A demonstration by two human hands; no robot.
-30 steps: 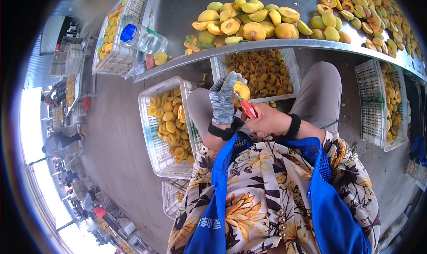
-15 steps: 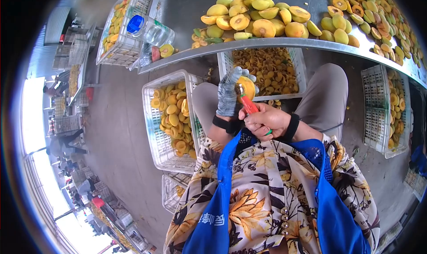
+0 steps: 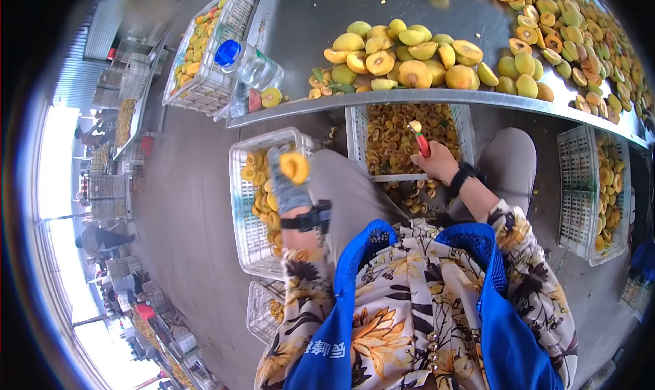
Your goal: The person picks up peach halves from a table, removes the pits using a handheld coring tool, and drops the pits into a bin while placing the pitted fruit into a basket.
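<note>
Over the left crate [image 3: 240, 206] of halved fruit, my left hand [image 3: 288, 182], in a grey glove blurred by motion, holds a fruit half [image 3: 295, 167] with its hollow showing. My bare right hand [image 3: 439, 162] is closed round a red-handled tool [image 3: 422, 144] above the middle crate [image 3: 468, 127]. A small pale piece [image 3: 415, 126] sits at the tool's tip. Small brown-orange pieces [image 3: 402, 134] fill the middle crate.
A metal table [image 3: 300, 45] carries piles of halved fruit [image 3: 414, 73] and a blue-capped bottle [image 3: 256, 68]. More crates stand at the upper left [image 3: 205, 96] and right [image 3: 570, 185]. People [image 3: 102, 240] are in the far left background.
My hands have moved apart. The left hand went left over the left crate with the fruit half, while the right hand moved up over the middle crate with the tool. The view shifted slightly.
</note>
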